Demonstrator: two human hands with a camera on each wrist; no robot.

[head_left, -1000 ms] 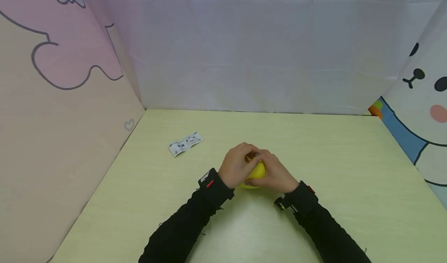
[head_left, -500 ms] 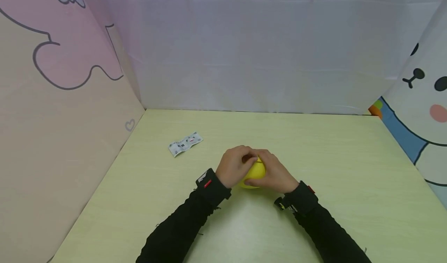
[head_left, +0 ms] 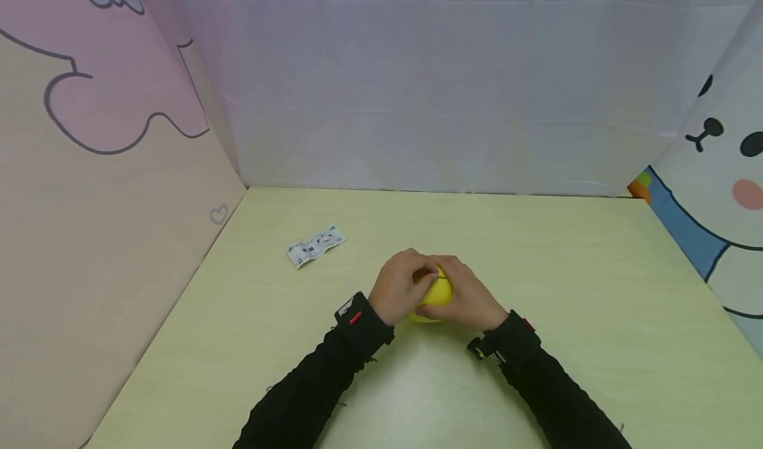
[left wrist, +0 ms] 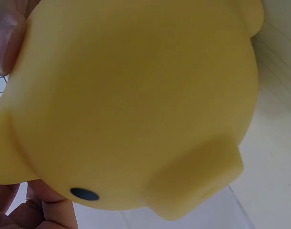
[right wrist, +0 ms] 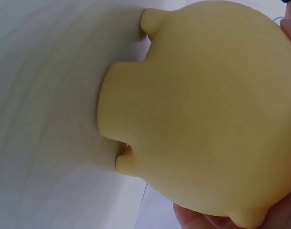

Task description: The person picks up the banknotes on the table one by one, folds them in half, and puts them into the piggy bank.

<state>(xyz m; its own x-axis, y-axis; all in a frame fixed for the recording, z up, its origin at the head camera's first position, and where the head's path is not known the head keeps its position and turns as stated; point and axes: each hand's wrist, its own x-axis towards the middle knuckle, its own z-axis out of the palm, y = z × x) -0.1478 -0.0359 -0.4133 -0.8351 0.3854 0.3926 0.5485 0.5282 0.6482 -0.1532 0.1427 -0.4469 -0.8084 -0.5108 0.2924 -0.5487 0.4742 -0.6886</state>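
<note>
A round yellow piggy bank (head_left: 438,294) sits on the table between both hands. The left wrist view has its flat snout (left wrist: 197,176) and one dark eye (left wrist: 84,193); the right wrist view has a smooth round side with short feet. My right hand (head_left: 469,298) grips it, thumb low in front and fingers over the top. My left hand (head_left: 401,285) is curled at its top, thumb and fingertips close together right beside a dark slot line. Whether those fingertips pinch anything I cannot tell; the hand's back hides it.
A crinkled white printed paper slip (head_left: 316,246) lies on the pale yellow table (head_left: 536,250), left of and beyond the hands. White cloth (head_left: 441,91) closes off the back. Cartoon-printed panels stand at left and right. Black wrist straps (head_left: 365,326) sit on both sleeves.
The left fingers have dropped slightly onto the piggy bank's top, baring more of its yellow body and slot. The right hand keeps its grip; the paper slip has not moved.
</note>
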